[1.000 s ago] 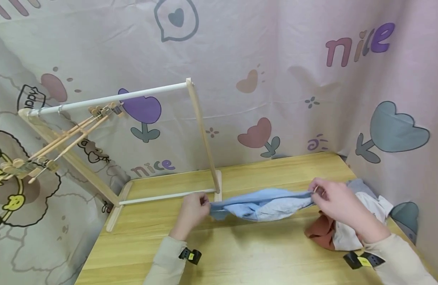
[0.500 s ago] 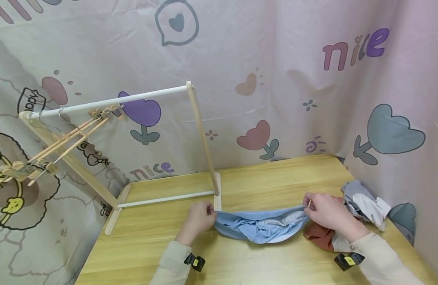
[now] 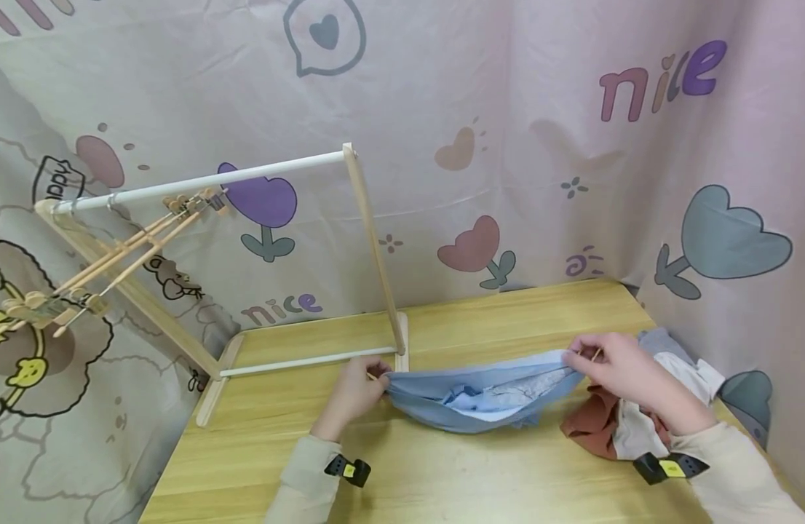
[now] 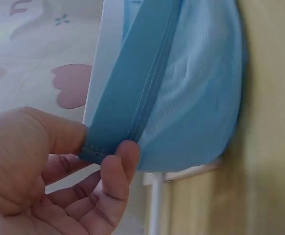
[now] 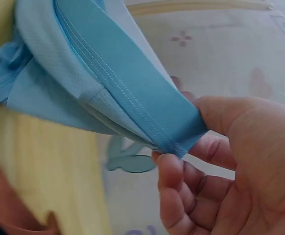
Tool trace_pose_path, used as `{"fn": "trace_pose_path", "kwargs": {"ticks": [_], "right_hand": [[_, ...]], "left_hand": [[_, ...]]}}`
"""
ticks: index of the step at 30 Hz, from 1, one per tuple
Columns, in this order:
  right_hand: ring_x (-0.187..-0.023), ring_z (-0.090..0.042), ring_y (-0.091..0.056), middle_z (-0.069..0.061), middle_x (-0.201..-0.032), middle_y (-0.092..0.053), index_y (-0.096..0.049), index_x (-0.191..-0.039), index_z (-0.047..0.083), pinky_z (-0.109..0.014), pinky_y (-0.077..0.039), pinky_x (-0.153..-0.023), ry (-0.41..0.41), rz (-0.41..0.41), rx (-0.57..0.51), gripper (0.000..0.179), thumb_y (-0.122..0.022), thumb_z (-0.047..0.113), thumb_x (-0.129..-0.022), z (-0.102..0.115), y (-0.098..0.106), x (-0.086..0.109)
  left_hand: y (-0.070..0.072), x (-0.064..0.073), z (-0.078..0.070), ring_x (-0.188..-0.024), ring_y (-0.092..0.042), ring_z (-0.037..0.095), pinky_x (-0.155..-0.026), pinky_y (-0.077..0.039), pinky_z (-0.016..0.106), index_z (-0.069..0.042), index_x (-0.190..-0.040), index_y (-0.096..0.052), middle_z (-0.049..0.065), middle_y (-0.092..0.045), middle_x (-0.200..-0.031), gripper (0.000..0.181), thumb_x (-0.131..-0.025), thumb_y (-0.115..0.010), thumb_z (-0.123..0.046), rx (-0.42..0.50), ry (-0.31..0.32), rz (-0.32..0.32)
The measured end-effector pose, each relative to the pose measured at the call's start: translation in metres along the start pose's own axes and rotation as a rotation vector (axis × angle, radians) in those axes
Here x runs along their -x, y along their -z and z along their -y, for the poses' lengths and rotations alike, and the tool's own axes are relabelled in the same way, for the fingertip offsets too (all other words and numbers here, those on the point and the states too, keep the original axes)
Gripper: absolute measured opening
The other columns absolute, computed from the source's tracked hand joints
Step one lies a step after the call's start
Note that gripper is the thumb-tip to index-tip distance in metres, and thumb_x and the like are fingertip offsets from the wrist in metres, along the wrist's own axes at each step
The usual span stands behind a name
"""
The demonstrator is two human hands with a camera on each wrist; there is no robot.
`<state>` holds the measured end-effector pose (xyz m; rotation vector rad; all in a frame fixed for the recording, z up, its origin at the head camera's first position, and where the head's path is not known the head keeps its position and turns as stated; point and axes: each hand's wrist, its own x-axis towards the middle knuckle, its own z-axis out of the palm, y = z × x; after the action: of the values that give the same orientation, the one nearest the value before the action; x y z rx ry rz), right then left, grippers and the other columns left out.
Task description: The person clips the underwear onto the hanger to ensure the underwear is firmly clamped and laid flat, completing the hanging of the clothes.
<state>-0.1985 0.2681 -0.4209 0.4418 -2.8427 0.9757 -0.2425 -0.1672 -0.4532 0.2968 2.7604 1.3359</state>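
Note:
Light blue underpants are stretched between my two hands above the wooden table, their waist opening gaping upward. My left hand pinches one end of the waistband between thumb and fingers. At the opposite end, my right hand pinches the band the same way; the right wrist view shows the stitched waistband running into its fingertips. The lower part of the underpants hangs loose, with some cloth bunched inside.
A wooden rack with a white top rod stands at the left. From the rod hangs a hanger of thin wooden sticks with several clothespins. Rust-brown cloth, white cloth and grey cloth lie heaped beside my right arm.
My hands dipped toward me with the underpants, then rose and moved back, slightly farther apart. The waist opening, narrow a second ago, is now spread wider.

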Motion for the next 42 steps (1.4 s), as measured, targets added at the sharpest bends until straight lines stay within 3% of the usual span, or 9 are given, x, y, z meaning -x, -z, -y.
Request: {"fn": "trace_pose_path", "kwargs": {"ticks": [10, 16, 23, 27, 30, 32, 37, 42], "right_hand": [[-0.064, -0.004, -0.048, 0.004, -0.073, -0.063, -0.077, -0.09, 0.017, -0.025, -0.039, -0.056, -0.002, -0.212, 0.02, 0.016, -0.075, 0.027, -0.102, 0.014, 0.036, -0.013], [-0.06, -0.01, -0.043, 0.003, -0.065, -0.05, -0.071, -0.081, 0.018, -0.029, -0.032, -0.054, -0.042, -0.271, 0.016, 0.029, -0.073, 0.035, -0.103, 0.015, 0.039, -0.021], [-0.052, -0.008, -0.045, 0.002, -0.061, -0.056, -0.072, -0.085, 0.014, -0.028, -0.035, -0.051, -0.062, -0.297, 0.001, 0.026, -0.075, 0.033, -0.103, 0.011, 0.041, -0.022], [-0.054, -0.005, -0.048, 0.004, -0.065, -0.061, -0.075, -0.088, 0.016, -0.025, -0.037, -0.049, -0.016, -0.282, 0.001, 0.017, -0.079, 0.028, -0.1, 0.014, 0.038, -0.017], [-0.059, -0.001, -0.05, 0.011, -0.069, -0.062, -0.076, -0.09, 0.023, -0.022, -0.041, -0.051, 0.101, -0.228, -0.015, 0.009, -0.084, 0.022, -0.094, 0.021, 0.032, -0.005], [-0.061, 0.001, -0.05, 0.016, -0.073, -0.062, -0.076, -0.09, 0.028, -0.021, -0.043, -0.052, 0.221, -0.163, -0.043, 0.015, -0.088, 0.019, -0.089, 0.027, 0.025, 0.005], [-0.071, 0.009, -0.053, 0.018, -0.086, -0.068, -0.078, -0.096, 0.028, -0.018, -0.049, -0.056, 0.482, 0.1, -0.179, 0.021, -0.091, 0.016, -0.084, 0.04, -0.009, 0.028], [-0.078, 0.014, -0.053, 0.015, -0.088, -0.068, -0.081, -0.095, 0.022, -0.012, -0.051, -0.062, 0.585, 0.34, -0.191, 0.016, -0.091, 0.017, -0.084, 0.053, -0.058, 0.043]], "left_hand": [[0.021, -0.017, -0.029, -0.065, -0.071, 0.014, -0.06, -0.06, 0.027, 0.001, -0.097, -0.078, 0.013, -0.076, -0.089, 0.012, -0.095, -0.067, 0.003, 0.106, 0.002, -0.075], [0.022, -0.025, -0.035, -0.069, -0.072, 0.012, -0.066, -0.063, 0.025, 0.001, -0.096, -0.08, 0.013, -0.079, -0.091, 0.009, -0.095, -0.071, 0.001, 0.123, 0.027, -0.072], [0.022, -0.028, -0.034, -0.079, -0.076, 0.016, -0.079, -0.066, 0.035, 0.003, -0.103, -0.081, 0.017, -0.08, -0.1, 0.011, -0.096, -0.073, 0.001, 0.162, 0.045, -0.068], [0.023, -0.03, -0.03, -0.086, -0.078, 0.019, -0.086, -0.066, 0.038, 0.003, -0.107, -0.081, 0.019, -0.08, -0.106, 0.014, -0.096, -0.072, 0.0, 0.173, 0.059, -0.072], [0.024, -0.03, -0.025, -0.087, -0.078, 0.02, -0.085, -0.065, 0.037, 0.002, -0.105, -0.082, 0.019, -0.08, -0.107, 0.015, -0.093, -0.072, 0.002, 0.141, 0.068, -0.084], [0.025, -0.028, -0.02, -0.087, -0.077, 0.02, -0.081, -0.063, 0.033, 0.0, -0.101, -0.082, 0.018, -0.081, -0.106, 0.017, -0.089, -0.072, 0.004, 0.099, 0.074, -0.095], [0.023, -0.021, -0.001, -0.086, -0.074, 0.022, -0.073, -0.055, 0.028, -0.004, -0.092, -0.082, 0.016, -0.08, -0.106, 0.017, -0.083, -0.073, 0.007, -0.012, 0.078, -0.061], [0.017, -0.013, 0.019, -0.083, -0.07, 0.019, -0.072, -0.055, 0.03, -0.007, -0.089, -0.08, 0.009, -0.078, -0.096, 0.016, -0.083, -0.073, 0.007, -0.064, 0.089, 0.015]]}}
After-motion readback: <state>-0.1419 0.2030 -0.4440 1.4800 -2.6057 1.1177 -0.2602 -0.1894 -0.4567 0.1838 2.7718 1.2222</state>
